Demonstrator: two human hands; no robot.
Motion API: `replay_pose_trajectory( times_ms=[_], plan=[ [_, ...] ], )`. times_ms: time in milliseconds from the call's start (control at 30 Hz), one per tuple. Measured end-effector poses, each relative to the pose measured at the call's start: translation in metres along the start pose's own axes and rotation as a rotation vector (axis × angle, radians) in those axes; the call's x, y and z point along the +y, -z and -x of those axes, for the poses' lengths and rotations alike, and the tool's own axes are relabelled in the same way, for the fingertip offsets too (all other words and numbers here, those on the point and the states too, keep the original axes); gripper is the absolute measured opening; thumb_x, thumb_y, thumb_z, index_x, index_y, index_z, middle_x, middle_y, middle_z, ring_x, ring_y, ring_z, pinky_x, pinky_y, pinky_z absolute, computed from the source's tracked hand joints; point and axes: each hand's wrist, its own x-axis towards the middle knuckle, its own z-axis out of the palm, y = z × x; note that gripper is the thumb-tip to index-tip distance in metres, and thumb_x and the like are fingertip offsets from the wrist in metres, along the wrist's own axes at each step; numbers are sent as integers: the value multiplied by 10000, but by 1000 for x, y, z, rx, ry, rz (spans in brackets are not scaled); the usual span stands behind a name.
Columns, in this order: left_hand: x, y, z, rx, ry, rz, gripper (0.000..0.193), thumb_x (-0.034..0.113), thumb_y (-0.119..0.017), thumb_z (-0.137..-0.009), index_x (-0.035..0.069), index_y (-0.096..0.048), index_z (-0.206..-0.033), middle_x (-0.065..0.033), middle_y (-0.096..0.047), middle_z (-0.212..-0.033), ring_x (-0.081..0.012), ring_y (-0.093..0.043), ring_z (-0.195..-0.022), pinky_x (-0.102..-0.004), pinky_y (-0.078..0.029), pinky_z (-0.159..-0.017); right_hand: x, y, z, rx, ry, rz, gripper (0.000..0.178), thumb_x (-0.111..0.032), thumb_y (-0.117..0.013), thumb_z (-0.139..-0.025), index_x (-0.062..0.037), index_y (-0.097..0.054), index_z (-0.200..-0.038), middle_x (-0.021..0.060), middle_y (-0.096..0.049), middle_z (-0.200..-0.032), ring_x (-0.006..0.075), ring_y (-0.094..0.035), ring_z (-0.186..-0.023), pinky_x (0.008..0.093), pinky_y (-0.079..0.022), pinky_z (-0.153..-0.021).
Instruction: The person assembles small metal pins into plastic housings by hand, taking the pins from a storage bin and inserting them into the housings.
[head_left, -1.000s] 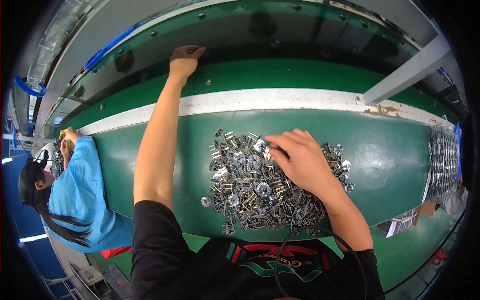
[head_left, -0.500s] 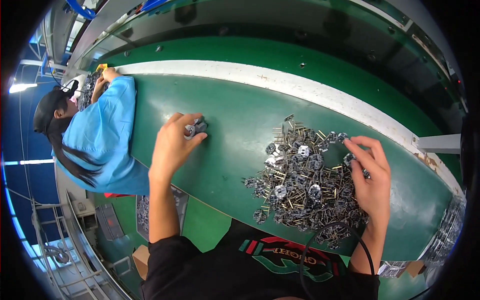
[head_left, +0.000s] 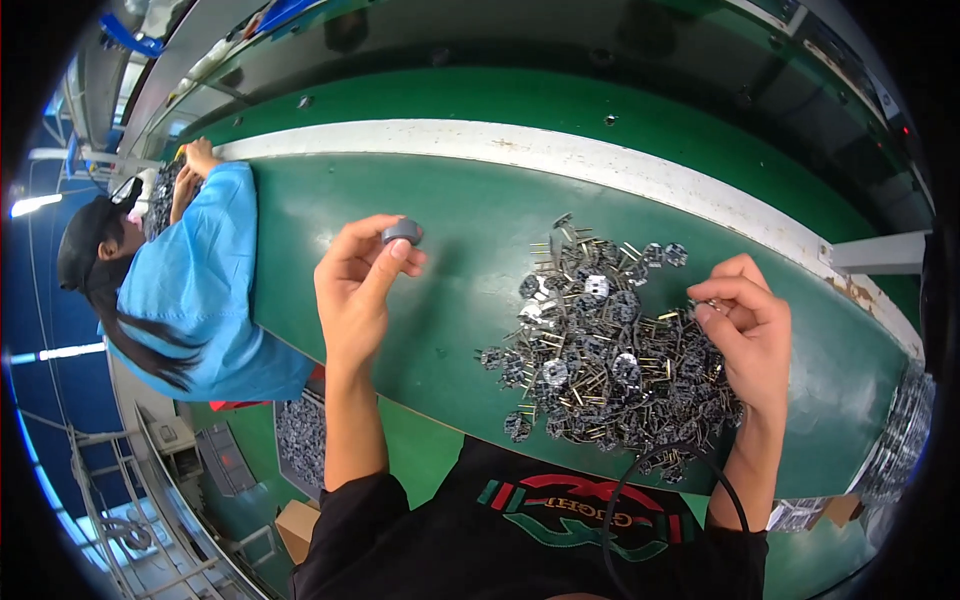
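Note:
Between the thumb and fingers of my left hand (head_left: 362, 290) is a small grey round plastic part (head_left: 401, 232), held above the table away from the pile. My right hand (head_left: 745, 325) is at the pile's right side, its thumb and index finger pinched together. Whatever lies between those fingertips is too small and hidden to name. Below and left of it spreads a heap of small dark round parts with brass-coloured pins (head_left: 610, 350), some showing pale faces. Two of these dark pieces (head_left: 664, 255) lie at the heap's upper right edge.
The green table (head_left: 450, 300) has a white raised rail (head_left: 480, 140) along its far side. At the left, a person in a blue top (head_left: 190, 290) works at another dark heap. A grey bin of parts (head_left: 300, 435) stands below the table's edge. A black cable (head_left: 690, 455) loops near my right forearm.
My left hand has turned, so the grey part shows more on top. My right fingers have left the two pieces at the heap's edge and drawn together in a pinch.

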Motion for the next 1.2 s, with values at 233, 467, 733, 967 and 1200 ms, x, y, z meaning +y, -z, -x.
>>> replay_pose_trajectory(
  times_ms=[233, 467, 733, 967, 1200],
  plan=[
    [4, -93, 3, -414, 145, 380, 386, -120, -683, -840, -69, -631, -1220, -161, -656, -1163, -234, -702, -978, -299, -572, -857, -7, -24, 1, 165, 113, -30, 187, 80, -733, -807, 44, -709, -989, 94, -676, -983, 141, -667, -851, 245, -542, -740],
    [20, -146, 6, -618, 42, 161, 496, -110, -803, -723, -29, -665, -1192, -90, -578, -1056, -157, -639, -973, -267, -574, -835, -9, -28, 3, 263, 465, 170, 197, 91, -767, -757, 15, -716, -932, 118, -683, -938, 177, -672, -781, 266, -541, -638],
    [8, -148, 8, -682, 116, 346, 421, -181, -694, -791, -42, -653, -1187, -147, -589, -1211, -202, -646, -1080, -305, -586, -927, -7, -29, 2, 336, 456, 220, 196, 85, -776, -746, 21, -712, -920, 119, -677, -929, 207, -674, -765, 280, -551, -632],
    [10, -153, 13, -648, 194, 416, 397, -195, -676, -795, -46, -656, -1162, -149, -596, -1196, -216, -643, -1106, -315, -609, -915, -12, -29, 2, 281, 498, 383, 183, 73, -780, -724, 10, -706, -879, 96, -661, -903, 210, -650, -773, 296, -530, -623],
    [5, -153, 16, -638, 166, 409, 392, -189, -685, -793, -43, -663, -1156, -149, -600, -1209, -221, -651, -1097, -311, -608, -906, -9, -36, 1, 331, 495, 431, 196, 61, -788, -709, -8, -702, -870, 80, -648, -865, 221, -635, -741, 309, -509, -592]
  ],
)
